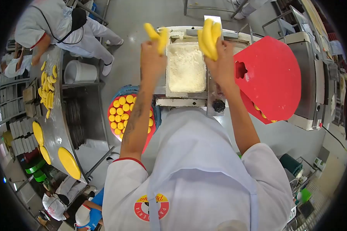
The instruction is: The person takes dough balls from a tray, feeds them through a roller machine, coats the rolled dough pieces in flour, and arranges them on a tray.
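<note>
My left hand (152, 56), slightly blurred, is closed around yellow dough strips (155, 34) that stick out past the fingers. In my right hand (221, 57) are thicker yellow dough strips (209, 38), gripped at their lower end. Both hands are raised on either side of a rectangular tray (167, 77) filled with a pale, crumbly or floury material (186, 65). The tray rests on a metal machine (181, 102) with a black knob (218, 106) on its near right side.
At left, yellow dough balls (120, 111) sit on a red sheet over a blue tub (132, 91). A large red sheet (272, 81) stands at right. A steel table (61, 131) bears dough strips (46, 90) and flat dough discs (69, 162). A co-worker (65, 27) stands beside it.
</note>
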`<action>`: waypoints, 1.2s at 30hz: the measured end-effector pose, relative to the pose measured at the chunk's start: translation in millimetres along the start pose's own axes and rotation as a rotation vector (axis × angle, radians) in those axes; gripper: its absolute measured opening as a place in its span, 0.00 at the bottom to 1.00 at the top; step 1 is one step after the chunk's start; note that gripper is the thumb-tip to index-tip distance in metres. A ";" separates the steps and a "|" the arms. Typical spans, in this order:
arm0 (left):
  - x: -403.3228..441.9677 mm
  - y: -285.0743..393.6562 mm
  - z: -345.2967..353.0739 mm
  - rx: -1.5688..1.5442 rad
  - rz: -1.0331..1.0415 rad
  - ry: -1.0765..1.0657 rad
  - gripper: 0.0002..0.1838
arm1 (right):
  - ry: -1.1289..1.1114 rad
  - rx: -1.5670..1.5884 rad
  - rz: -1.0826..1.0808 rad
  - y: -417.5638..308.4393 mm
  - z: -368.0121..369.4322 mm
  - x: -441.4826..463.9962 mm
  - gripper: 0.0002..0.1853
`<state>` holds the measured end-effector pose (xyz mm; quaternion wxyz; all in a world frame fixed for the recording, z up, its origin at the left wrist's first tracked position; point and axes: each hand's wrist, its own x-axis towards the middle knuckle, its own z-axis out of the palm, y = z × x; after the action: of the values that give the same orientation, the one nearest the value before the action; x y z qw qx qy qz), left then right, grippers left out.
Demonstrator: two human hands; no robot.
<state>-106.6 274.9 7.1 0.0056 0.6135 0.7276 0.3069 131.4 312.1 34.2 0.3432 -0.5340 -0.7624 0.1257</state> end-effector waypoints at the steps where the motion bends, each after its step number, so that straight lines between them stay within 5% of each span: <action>1: -16.3 2.5 21.0 0.024 -0.031 -0.166 0.20 | -0.094 -0.024 -0.036 11.0 15.2 -13.9 0.38; 5: -109.3 -27.3 107.2 0.129 0.079 -0.841 0.14 | -0.880 -0.189 0.019 64.8 103.1 -85.9 0.26; 6: -100.1 -27.9 105.9 0.105 0.054 -0.813 0.13 | -1.065 -0.220 0.030 58.1 104.1 -86.6 0.22; 9: -66.0 -31.2 91.2 -0.023 -0.002 -0.732 0.15 | -0.866 -0.036 0.033 66.3 88.6 -51.4 0.21; 11: -16.5 -20.8 54.8 -0.105 -0.031 -0.641 0.15 | -0.759 0.045 0.230 40.7 49.7 -4.9 0.25; 16: 7.1 4.7 27.0 -0.111 0.164 -0.084 0.14 | -0.185 0.084 -0.122 20.3 34.4 18.0 0.24; 19: -51.7 -9.5 88.5 0.042 -0.033 -0.640 0.17 | -0.420 -0.115 -0.032 37.8 92.4 -41.1 0.23; 21: -82.0 -3.4 99.4 0.094 -0.057 -0.908 0.16 | -1.147 -0.230 0.027 67.6 136.3 -73.3 0.21; 22: -80.0 -0.5 97.8 0.099 -0.066 -0.955 0.16 | -1.085 -0.204 0.030 65.3 133.2 -70.8 0.21; 24: -56.5 -14.8 96.5 -0.050 -0.152 -0.777 0.16 | -0.963 -0.154 0.027 65.5 123.3 -68.1 0.22; 26: -54.3 -25.8 61.0 -0.289 -0.320 -0.733 0.17 | -0.955 0.244 0.560 37.3 75.2 -22.5 0.22; 28: -17.3 -29.3 -4.5 -0.619 -0.504 -0.729 0.19 | -0.756 0.744 0.721 45.9 62.7 -16.2 0.21; 30: -41.3 -62.3 -8.8 -0.920 -0.633 -0.572 0.20 | -0.618 0.923 0.862 19.2 31.3 -11.5 0.19; 36: -172.6 -106.9 -24.9 -1.348 -0.988 0.097 0.14 | -0.436 1.093 0.858 -14.9 21.8 -53.0 0.20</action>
<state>-168.6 103.0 -84.8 0.4740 0.0753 0.5728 0.6645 116.4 262.3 5.9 0.3217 -0.5008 -0.3652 0.7157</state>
